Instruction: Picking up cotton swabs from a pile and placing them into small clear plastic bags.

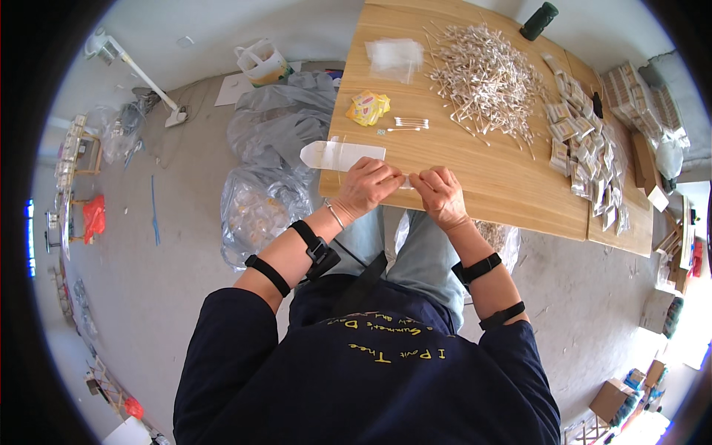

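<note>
At the table's near edge both hands are closed, fingertips almost meeting. My left hand (366, 185) and my right hand (442, 196) pinch a small whitish piece (406, 182) between them; its kind is mostly hidden by the fingers. Left of my left hand lies a flat white strip with a pointed end (356, 154), sticking out past the table's edge. Just beyond the hands is a short row of cotton swabs (411, 123) with a tiny greenish patterned piece (381, 132) beside it. A pile of yellow printed paper slips (368, 109) lies farther left.
A large heap of loose cotton swabs (486, 78) covers the table's middle. Clear plastic bags (394, 58) lie at the back left, many filled packets (582, 144) at the right. A dark green canister (539, 21) stands behind. Plastic sacks (267, 211) sit on the floor at left.
</note>
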A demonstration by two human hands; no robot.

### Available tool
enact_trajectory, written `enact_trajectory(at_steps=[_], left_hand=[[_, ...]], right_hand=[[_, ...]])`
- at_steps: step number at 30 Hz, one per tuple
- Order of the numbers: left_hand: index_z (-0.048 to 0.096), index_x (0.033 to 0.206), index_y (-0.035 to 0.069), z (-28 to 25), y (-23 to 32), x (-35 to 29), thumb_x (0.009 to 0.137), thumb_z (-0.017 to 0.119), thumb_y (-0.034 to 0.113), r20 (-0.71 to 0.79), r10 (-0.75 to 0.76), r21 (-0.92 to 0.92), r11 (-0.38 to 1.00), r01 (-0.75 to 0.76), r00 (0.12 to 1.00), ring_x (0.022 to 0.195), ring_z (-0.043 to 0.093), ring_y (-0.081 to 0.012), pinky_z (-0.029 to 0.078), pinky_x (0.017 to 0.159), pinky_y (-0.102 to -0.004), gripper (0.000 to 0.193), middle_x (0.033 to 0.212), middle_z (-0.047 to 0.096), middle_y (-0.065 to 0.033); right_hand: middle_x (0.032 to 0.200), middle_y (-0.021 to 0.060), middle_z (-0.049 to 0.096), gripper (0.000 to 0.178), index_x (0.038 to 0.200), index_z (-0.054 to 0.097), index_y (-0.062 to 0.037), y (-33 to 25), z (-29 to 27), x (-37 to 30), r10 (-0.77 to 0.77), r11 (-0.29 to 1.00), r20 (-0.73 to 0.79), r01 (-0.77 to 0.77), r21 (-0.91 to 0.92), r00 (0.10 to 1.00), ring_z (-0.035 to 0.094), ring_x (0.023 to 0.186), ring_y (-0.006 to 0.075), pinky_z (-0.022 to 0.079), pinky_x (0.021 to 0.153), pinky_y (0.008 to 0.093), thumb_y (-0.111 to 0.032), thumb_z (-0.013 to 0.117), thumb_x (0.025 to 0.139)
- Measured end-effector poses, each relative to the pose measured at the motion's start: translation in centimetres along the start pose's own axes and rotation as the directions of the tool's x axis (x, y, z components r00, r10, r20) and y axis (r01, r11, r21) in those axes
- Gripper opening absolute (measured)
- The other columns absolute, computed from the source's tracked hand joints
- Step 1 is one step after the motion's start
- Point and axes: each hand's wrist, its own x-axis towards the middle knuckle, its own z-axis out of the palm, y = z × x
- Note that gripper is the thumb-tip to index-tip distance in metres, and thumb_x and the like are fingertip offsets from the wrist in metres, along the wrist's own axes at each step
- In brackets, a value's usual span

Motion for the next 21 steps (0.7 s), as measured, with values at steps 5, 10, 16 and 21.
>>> enact_trajectory(at_steps=[5,10,16,21], left_hand=[[0.070,0.090,0.016,-0.2,0.8,0.2,0.074,0.065,0.014,-0.001,-0.021,0.054,0.998,0.021,1.000,0.083,0.058,-0.0084,0.040,0.078,-0.0260,0.017,0.087,0.063,0.0083],[0.071,0.092,0.016,0.1,0.5,-0.1,0.074,0.065,0.014,-0.009,-0.033,0.092,0.995,0.034,0.999,0.080,0.058,-0.0076,0.039,0.077,-0.0266,0.019,0.088,0.064,0.0090],[0.071,0.094,0.015,0.5,1.4,0.5,0.075,0.065,0.015,0.027,-0.035,0.080,0.996,0.032,0.999,0.089,0.057,-0.0105,0.041,0.082,-0.0294,0.019,0.090,0.064,0.0073],[0.070,0.102,0.016,1.3,1.4,0.2,0.076,0.065,0.014,0.040,-0.115,-0.011,0.993,0.115,0.993,0.097,0.056,-0.0166,0.042,0.089,-0.0341,0.027,0.100,0.063,0.0031]], right_hand=[[0.081,0.0010,0.053,0.029,0.096,0.067,-0.0062,0.3,-0.1,0.0,-0.062,0.998,0.002,0.062,-0.023,0.998,0.056,0.080,0.0188,0.049,0.070,0.0328,-0.008,0.064,0.067],[0.080,0.0023,0.053,0.033,0.097,0.068,-0.0041,0.0,-0.3,0.5,-0.069,0.992,0.077,0.077,-0.098,0.995,0.056,0.077,0.0205,0.050,0.068,0.0343,-0.003,0.064,0.064],[0.080,0.0028,0.053,0.036,0.100,0.068,-0.0037,0.6,-0.1,-0.5,-0.066,0.994,0.014,0.067,-0.088,0.998,0.056,0.077,0.0202,0.051,0.067,0.0328,-0.003,0.064,0.065],[0.086,0.0043,0.053,0.038,0.106,0.066,-0.0042,1.1,-0.1,-0.7,-0.057,0.995,0.053,0.061,-0.081,0.997,0.057,0.084,0.0201,0.052,0.071,0.0333,-0.010,0.062,0.068]])
